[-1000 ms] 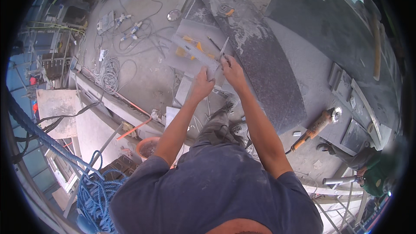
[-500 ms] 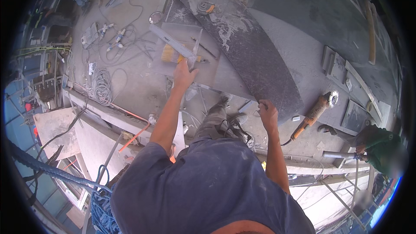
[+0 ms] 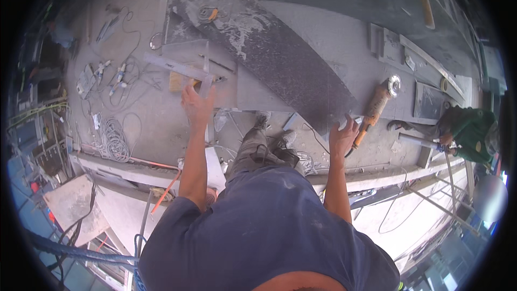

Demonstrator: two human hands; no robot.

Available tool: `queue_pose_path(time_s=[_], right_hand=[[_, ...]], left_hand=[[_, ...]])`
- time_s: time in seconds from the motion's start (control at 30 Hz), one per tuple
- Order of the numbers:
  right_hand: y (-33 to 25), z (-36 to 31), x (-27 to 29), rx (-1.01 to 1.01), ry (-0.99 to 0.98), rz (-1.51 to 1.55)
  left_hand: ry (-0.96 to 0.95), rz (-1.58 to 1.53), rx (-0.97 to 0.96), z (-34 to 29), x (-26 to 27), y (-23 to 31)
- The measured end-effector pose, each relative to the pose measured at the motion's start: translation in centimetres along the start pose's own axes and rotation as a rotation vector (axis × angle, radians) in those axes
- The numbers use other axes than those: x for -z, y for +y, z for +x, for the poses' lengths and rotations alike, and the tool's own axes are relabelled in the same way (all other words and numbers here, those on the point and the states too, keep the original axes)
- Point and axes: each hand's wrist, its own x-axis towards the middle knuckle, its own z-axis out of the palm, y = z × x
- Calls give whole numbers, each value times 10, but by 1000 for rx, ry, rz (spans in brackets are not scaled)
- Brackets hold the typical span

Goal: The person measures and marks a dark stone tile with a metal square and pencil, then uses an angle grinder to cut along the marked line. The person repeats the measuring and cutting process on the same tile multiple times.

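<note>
Lying between both hands, dark stone slab (image 3: pixel 280 59) ran 11-to-5 o'clock; right hand (image 3: pixel 342 139) gripped its near end, left hand (image 3: pixel 197 105) held metal square (image 3: pixel 186 70).

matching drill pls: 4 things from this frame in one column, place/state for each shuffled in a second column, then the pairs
1. left hand
2. right hand
3. angle grinder
4. coiled cable

A. lies on the floor, far left
B. on the metal square
C. lies just right of the dark slab, untouched
D. at the slab's near edge

Pairs: 1-B, 2-D, 3-C, 4-A
</note>
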Motion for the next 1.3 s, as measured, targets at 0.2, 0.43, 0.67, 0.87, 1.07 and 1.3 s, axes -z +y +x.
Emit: queue_pose_path(time_s=[0.2,0.43,0.67,0.87,1.07,1.3], right_hand=[[119,-10,-17,-513,-193,38],[179,32,-61,-363,-101,131],[154,-23,23,-499,-191,694],[136,-150,98,-525,-405,944],[148,-179,86,-355,-284,613],[152,-173,70,-364,-241,568]], left_hand=[[144,-86,-293,-11,-5,53],[-209,-368,-660,-71,-22,166],[-875,-809,-470,-208,-55,308],[-1493,-1283,177,-303,-86,399],[-1317,-1278,147,-349,-78,392],[-1280,-1249,169,-353,-91,399]])
